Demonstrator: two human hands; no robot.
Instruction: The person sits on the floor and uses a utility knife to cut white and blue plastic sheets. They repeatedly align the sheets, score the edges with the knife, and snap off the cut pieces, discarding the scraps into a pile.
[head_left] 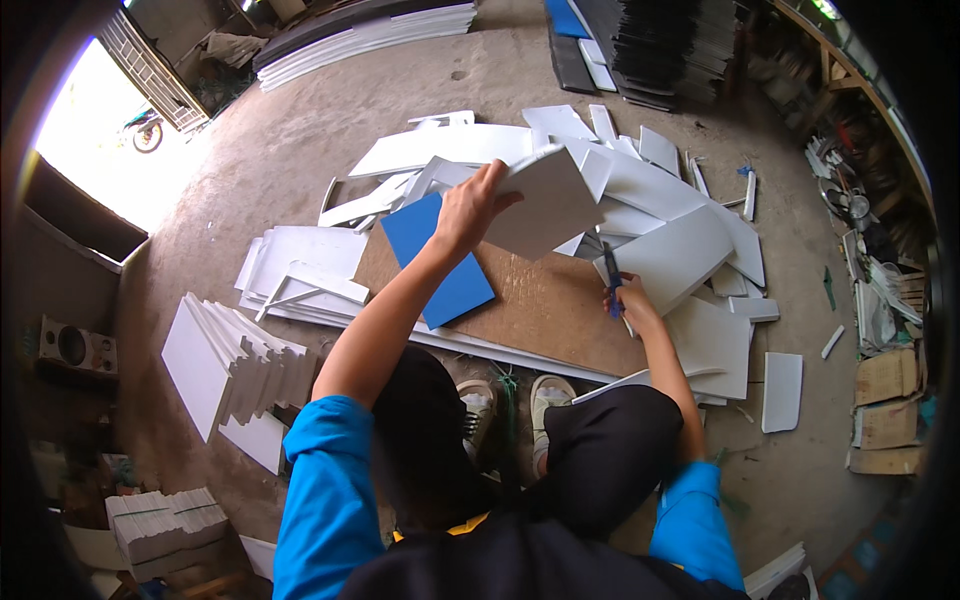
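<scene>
My left hand (468, 212) grips a white foam board piece (552, 208) by its left edge, raised and tilted over the work surface. In my right hand (631, 297) is a utility knife (611, 266), its dark end pointing away from me and some blue showing at the grip. The knife is apart from the held piece. Beneath my hands lies a brown board (545, 310). A blue rectangular panel (462, 290) rests on it, partly hidden by my left forearm.
White offcuts (665, 180) are heaped beyond and right of the brown board. A leaning stack of white sheets (215, 365) stands at left, near a speaker (78, 345). Dark sheets (670, 50) are piled at the back. Flattened cardboard (886, 400) lies far right.
</scene>
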